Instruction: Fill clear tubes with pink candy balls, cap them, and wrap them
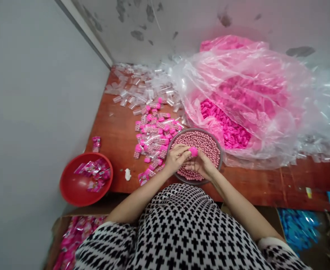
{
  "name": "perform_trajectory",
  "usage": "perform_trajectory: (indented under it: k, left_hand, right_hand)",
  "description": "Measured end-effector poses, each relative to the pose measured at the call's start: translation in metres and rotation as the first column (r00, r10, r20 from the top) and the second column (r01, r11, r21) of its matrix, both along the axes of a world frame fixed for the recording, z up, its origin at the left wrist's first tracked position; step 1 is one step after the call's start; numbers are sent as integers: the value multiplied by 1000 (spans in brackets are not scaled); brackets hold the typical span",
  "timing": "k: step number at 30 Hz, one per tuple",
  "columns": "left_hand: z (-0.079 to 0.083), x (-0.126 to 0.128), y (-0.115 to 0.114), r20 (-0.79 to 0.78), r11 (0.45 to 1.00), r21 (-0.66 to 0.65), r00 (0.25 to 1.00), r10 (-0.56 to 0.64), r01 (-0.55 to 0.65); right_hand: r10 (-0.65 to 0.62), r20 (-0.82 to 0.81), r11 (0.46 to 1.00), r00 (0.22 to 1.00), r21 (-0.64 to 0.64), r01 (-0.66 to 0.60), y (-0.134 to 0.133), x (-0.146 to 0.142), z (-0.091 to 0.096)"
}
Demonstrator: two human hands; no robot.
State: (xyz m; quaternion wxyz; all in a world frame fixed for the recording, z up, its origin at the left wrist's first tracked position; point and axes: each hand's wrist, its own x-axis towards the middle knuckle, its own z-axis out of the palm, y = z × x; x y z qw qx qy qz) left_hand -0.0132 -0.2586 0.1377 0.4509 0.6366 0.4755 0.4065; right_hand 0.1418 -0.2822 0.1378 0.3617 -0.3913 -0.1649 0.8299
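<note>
Over a round bowl [220, 159] of pink beads [201, 140], both my hands meet at a bright pink cap [193, 151]. My left hand [176, 158] is closed, its fingers wrapped around a small container under the cap that is mostly hidden. With thumb and fingers, my right hand [203, 164] grips the cap from the other side. Left of the bowl lies a pile of clear tubes with beads inside and pink caps [156, 140]. Behind the bowl, loose pink caps [232, 131] spill from the mouth of a large clear plastic bag [255, 82].
Clear tubes [134, 90] are scattered along the wall. On the left, a red bowl [69, 187] holding pink packets overhangs the table edge, with one packet [96, 144] behind it. Below the table stand boxes of pink packets [75, 236] and blue packets [300, 228].
</note>
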Motion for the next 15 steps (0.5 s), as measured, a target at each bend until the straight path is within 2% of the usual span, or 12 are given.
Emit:
perform_trajectory:
  k: [3,5,7,9,12,15]
  left_hand:
    - [-4,-43,26,-148,994,35,984,104,-100]
    - [-15,-68,51,-300,989,76,943,142,-125]
    - [-31,-81,83,-426,980,97,883,197,-172]
    - [-50,-79,121,-505,978,79,839,204,-191]
    - [-78,-55,183,-606,989,4,786,121,-149]
    - [-102,-23,238,-711,959,-144,699,72,-245]
  right_hand:
    - [22,147,999,989,36,-28,10,-1,-7]
    - [-18,258,1000,966,21,13,14,3,-16]
    - [-51,330,999,943,6,52,15,9,-27]
    - [-66,375,998,925,11,66,14,15,-38]
    - [-57,416,998,907,16,55,12,22,-50]
    - [-50,432,999,900,21,46,11,28,-59]
